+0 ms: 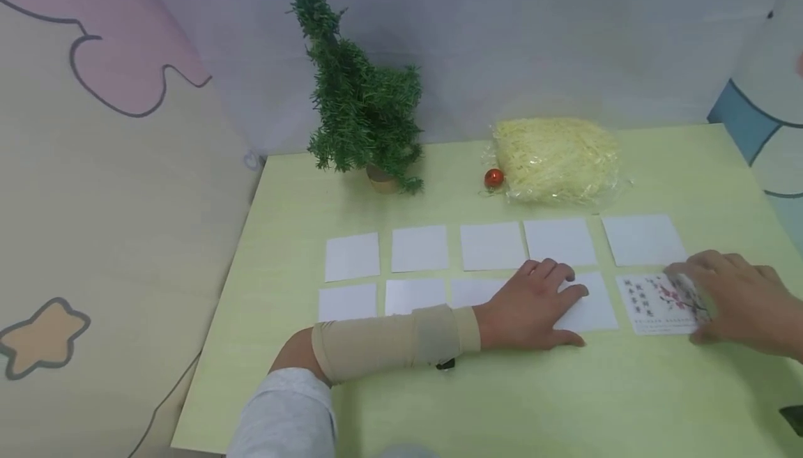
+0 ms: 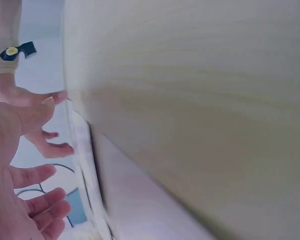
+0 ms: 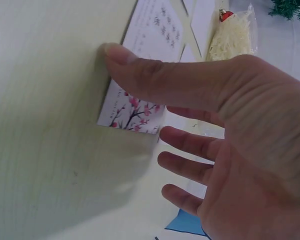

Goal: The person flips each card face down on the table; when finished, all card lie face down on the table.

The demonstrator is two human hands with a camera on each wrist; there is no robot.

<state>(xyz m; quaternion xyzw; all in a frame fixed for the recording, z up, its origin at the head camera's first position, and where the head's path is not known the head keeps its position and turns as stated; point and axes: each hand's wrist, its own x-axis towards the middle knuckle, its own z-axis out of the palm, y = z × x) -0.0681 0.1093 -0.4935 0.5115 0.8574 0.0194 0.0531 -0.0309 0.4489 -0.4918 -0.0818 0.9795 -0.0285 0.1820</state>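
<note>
In the head view my left hand (image 1: 530, 304) lies over a blank white card (image 1: 592, 304) in the front row, fingers spread and loosely bent. Its thumb stands apart from the fingers in the left wrist view, with nothing between them. My right hand (image 1: 746, 298) is at the right end of that row, over a card printed with pink blossoms and dark characters (image 1: 655, 304). In the right wrist view its thumb (image 3: 140, 75) crosses above this printed card (image 3: 132, 107), while the fingers are near the far edge. Whether they touch it I cannot tell.
Behind lies a row of white cards (image 1: 492, 245), with more cards (image 1: 348, 302) in front at left. Along the back of the pale table (image 1: 282, 388) are a small artificial tree (image 1: 364, 95), a red bauble (image 1: 493, 178) and a bag of yellow shredded filler (image 1: 558, 162).
</note>
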